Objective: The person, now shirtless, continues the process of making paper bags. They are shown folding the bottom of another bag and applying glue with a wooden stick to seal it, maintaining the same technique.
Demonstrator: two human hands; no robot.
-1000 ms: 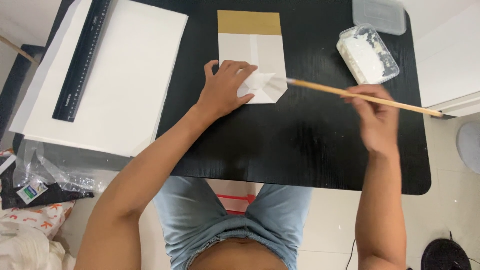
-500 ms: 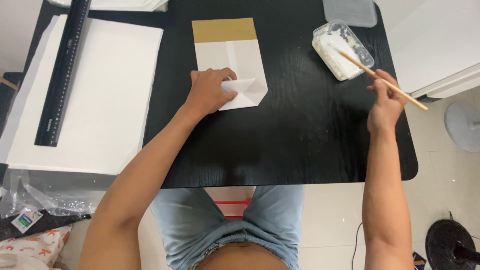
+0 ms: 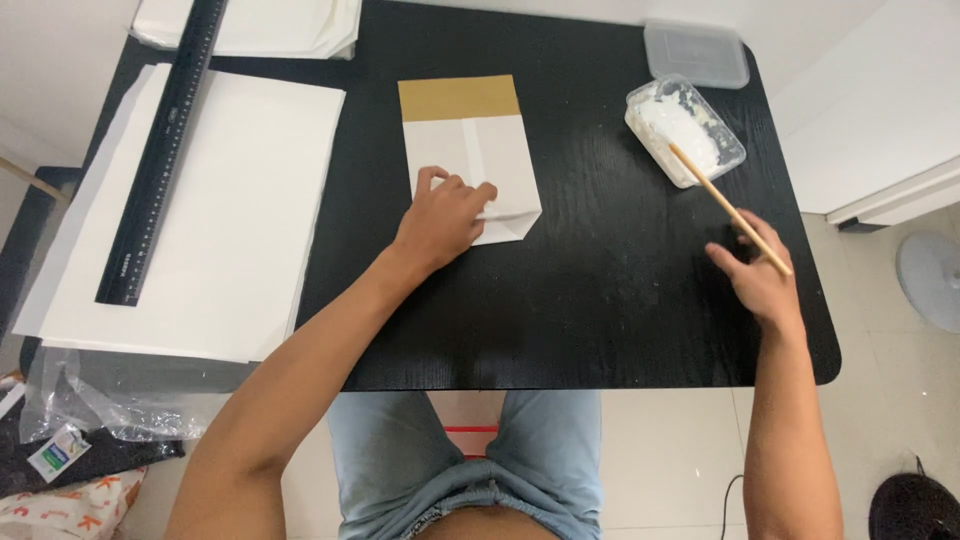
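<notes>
Left hand (image 3: 445, 215) flat, palm down (fingers spread); right hand (image 3: 757, 270) pinched, forearm extended.

This looks like a home craft corner rather than a proper workshop, though the view is too narrow to be sure. A black wood-grain table with rounded corners (image 3: 600, 300) stands on pale glossy floor tiles (image 3: 680, 460). On it lie large white paper sheets (image 3: 220, 220), a long black ruler (image 3: 160, 160) and a clear plastic tub of white paste (image 3: 685, 130). Crumpled plastic bags and packets (image 3: 80, 420) clutter the floor beside it.
</notes>
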